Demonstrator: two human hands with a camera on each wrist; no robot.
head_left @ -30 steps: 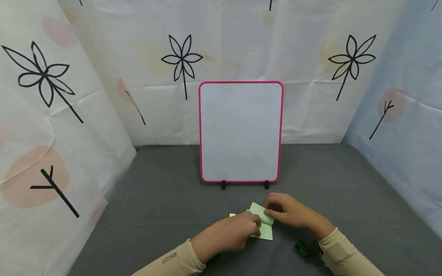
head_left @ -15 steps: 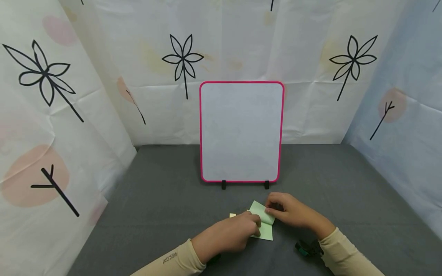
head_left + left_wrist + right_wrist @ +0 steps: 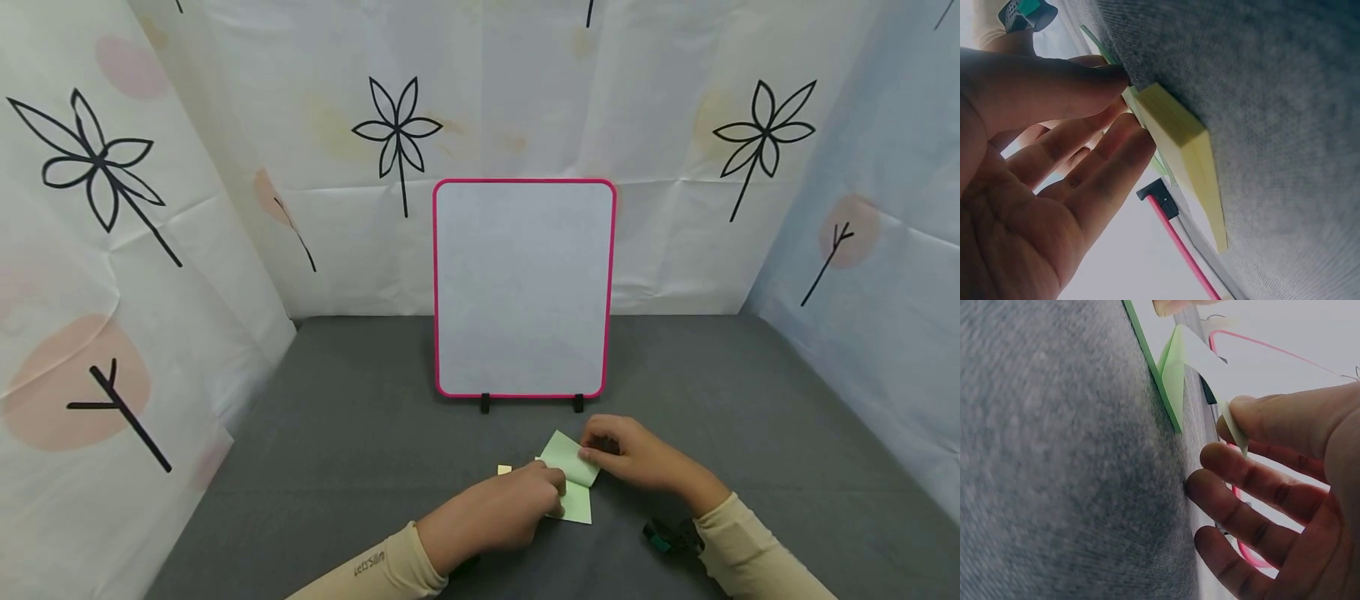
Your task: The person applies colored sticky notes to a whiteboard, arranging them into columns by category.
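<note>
A pale green sticky note pad [image 3: 576, 505] lies on the grey cloth in front of both hands. My left hand [image 3: 495, 504] holds the pad at its left side, thumb and fingertips at its edge in the left wrist view. The pad's top sheet [image 3: 562, 454] is lifted and bent back. Its right corner is pinched between thumb and index finger of my right hand [image 3: 637, 457], while the other fingers stay spread in the right wrist view. In the left wrist view a thick yellow sticky note pad [image 3: 1179, 140] lies beside my left fingertips, mostly hidden from the head view.
Behind the hands a whiteboard [image 3: 525, 287] with a pink frame stands on black feet [image 3: 578, 403]. A dark device with a teal part [image 3: 663, 540] is at the right wrist. Patterned white cloth walls [image 3: 292, 208] enclose the grey table surface [image 3: 337, 417].
My right hand has shifted slightly up and to the right, drawing the green sheet's free part with it. The left hand has stayed in place on the pad.
</note>
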